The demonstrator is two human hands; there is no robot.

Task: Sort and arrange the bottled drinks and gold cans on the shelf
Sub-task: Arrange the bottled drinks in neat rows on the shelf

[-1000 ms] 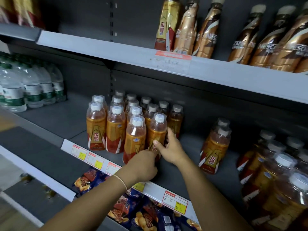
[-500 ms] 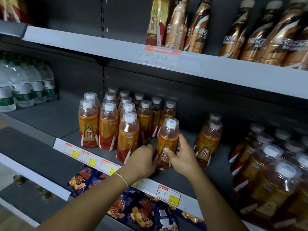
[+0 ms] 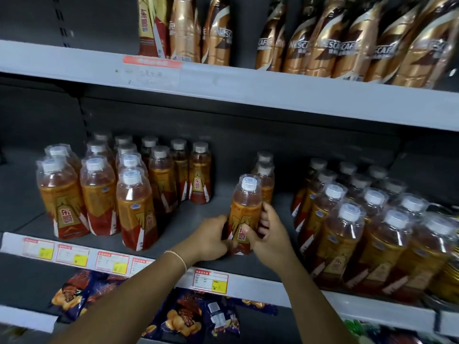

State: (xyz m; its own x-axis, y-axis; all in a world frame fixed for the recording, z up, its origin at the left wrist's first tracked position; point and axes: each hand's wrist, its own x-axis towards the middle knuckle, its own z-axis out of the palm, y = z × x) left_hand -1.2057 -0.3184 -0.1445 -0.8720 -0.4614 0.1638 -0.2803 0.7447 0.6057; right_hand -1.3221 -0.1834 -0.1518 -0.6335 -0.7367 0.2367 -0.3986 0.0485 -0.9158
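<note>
An orange drink bottle (image 3: pixel 244 207) with a white cap stands upright near the front of the middle shelf (image 3: pixel 248 281). My left hand (image 3: pixel 211 238) grips its lower left side and my right hand (image 3: pixel 269 232) curls round its right side. Right behind it stand two more of the same bottles (image 3: pixel 265 175). A block of several matching bottles (image 3: pixel 104 189) fills the shelf's left part. Another block of several bottles (image 3: pixel 360 224) fills the right part. A gold can (image 3: pixel 447 281) shows at the far right edge.
The upper shelf (image 3: pixel 248 85) carries several gold-brown coffee bottles (image 3: pixel 347 43) and one red-gold drink bottle (image 3: pixel 151 28). Snack bags (image 3: pixel 186 316) lie on the shelf below. Price tags (image 3: pixel 211 281) line the middle shelf's front rail.
Both hands have slid the held bottle to the right, away from the left block and in front of the pair. The view has also shifted right.
</note>
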